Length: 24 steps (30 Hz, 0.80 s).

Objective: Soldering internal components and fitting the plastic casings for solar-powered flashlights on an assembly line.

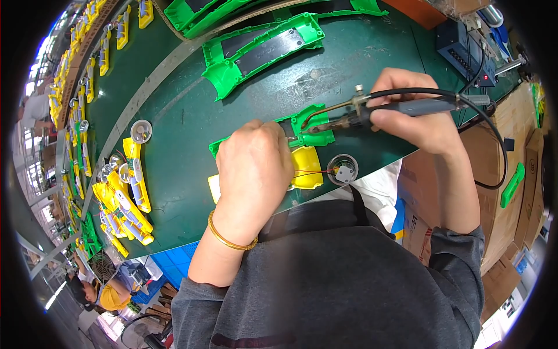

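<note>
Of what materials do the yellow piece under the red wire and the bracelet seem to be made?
Yellow piece: probably moulded plastic, given its even colour, smooth surface and curved form. Bracelet: shiny gold colour suggests polished metal; whether solid or plated, I cannot tell.

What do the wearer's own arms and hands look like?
Left hand and right hand: both bare, no gloves. Left sleeve and right sleeve: plain dark grey, ending around the elbows. Slim gold-coloured bangle around the left wrist; none visible on the right.
</note>
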Available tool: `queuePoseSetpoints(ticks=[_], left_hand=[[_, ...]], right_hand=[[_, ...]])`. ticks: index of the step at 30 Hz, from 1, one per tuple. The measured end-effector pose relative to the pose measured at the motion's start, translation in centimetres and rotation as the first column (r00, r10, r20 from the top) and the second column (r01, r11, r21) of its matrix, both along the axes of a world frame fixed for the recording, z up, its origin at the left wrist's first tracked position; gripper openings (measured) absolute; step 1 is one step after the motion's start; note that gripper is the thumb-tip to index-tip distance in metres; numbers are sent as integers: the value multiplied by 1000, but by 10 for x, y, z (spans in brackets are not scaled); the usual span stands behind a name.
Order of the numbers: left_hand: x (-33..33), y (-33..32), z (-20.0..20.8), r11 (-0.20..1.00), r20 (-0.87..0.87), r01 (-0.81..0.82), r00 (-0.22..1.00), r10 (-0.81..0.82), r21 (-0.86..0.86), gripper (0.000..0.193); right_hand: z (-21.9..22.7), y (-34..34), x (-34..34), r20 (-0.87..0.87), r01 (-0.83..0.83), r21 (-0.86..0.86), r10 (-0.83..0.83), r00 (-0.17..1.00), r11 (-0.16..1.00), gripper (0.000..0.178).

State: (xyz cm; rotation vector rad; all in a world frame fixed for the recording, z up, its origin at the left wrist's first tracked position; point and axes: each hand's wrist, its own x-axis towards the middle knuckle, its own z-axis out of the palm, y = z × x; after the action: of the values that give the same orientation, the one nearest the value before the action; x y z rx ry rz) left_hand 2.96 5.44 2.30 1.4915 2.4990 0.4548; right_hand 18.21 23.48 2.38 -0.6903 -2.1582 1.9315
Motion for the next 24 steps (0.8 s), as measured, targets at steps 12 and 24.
queuePoseSetpoints(ticks=[12,24], left_hand=[[1,3,1,1000,-8,12,1000,-12,-4,13],[6,0,4,999,-60,-16,998,13,-41,8]], right_hand=[[-27,-46,-13,-205,400,-511,-560,803,761,19],[-37,-87,-22,-245,455,-610,-700,671,649,18]])
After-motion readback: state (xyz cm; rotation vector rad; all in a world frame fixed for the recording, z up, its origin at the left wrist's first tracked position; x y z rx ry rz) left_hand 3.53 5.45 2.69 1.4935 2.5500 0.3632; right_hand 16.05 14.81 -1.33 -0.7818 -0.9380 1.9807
